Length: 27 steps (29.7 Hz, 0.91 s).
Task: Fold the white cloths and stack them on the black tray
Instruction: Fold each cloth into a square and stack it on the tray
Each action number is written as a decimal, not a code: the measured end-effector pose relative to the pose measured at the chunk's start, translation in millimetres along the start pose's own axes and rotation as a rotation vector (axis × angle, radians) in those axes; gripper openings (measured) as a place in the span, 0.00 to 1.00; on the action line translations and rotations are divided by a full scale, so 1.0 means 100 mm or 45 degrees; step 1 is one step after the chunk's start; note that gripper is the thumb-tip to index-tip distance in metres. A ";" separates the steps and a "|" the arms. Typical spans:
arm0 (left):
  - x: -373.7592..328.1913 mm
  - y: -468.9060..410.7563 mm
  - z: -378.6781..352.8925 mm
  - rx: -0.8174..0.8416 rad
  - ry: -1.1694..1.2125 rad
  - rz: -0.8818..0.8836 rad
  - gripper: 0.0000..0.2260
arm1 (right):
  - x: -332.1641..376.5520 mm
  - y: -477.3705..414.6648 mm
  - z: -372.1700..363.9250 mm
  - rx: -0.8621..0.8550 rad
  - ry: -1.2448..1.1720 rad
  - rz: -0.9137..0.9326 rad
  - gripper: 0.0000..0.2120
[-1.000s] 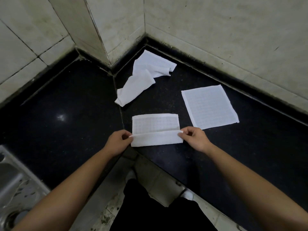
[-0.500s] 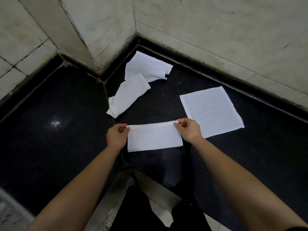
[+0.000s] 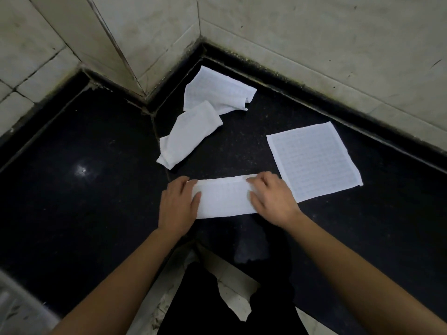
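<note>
Lifted edge from half a second back is down now: our half-folded cloth (image 3: 225,198) lies flat on the dark surface (image 3: 96,189). Left hand (image 3: 177,206) and right hand (image 3: 272,198) press its ends, fingers fairly flat, gripping nothing. We judge the first fold done. Flat cloth (image 3: 312,160), rolled cloth (image 3: 191,139) and crumpled cloth (image 3: 217,93) still wait. We make out no separate tray.

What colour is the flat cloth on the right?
White cloth, faint grid; head view.
</note>
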<state>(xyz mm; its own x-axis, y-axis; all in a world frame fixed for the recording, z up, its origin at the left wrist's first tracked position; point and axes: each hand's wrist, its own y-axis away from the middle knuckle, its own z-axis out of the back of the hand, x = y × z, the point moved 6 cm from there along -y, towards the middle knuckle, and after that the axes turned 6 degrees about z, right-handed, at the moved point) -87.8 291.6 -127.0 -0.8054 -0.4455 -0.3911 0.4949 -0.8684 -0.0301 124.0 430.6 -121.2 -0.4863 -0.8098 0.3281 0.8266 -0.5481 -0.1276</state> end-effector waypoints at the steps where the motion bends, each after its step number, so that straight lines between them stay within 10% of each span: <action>1: -0.07 0.05 -0.05 0.066 -0.108 -0.138 0.21 | 0.09 0.03 -0.06 0.058 0.077 0.120 0.19; 8: 0.03 0.26 -0.47 0.489 -0.423 -0.143 0.30 | 0.11 0.15 -0.53 0.551 0.260 0.063 0.34; 27: -0.12 0.11 -0.36 0.704 -0.486 -0.483 0.32 | 0.14 0.04 -0.40 0.736 0.277 0.241 0.30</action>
<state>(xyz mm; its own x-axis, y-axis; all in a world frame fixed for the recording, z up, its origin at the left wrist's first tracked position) -61.6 295.2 -155.6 -0.9938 -0.0523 -0.0984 0.0081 -0.9146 0.4044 109.1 409.0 -154.2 -0.3131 -0.9387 0.1441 0.8934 -0.2396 0.3799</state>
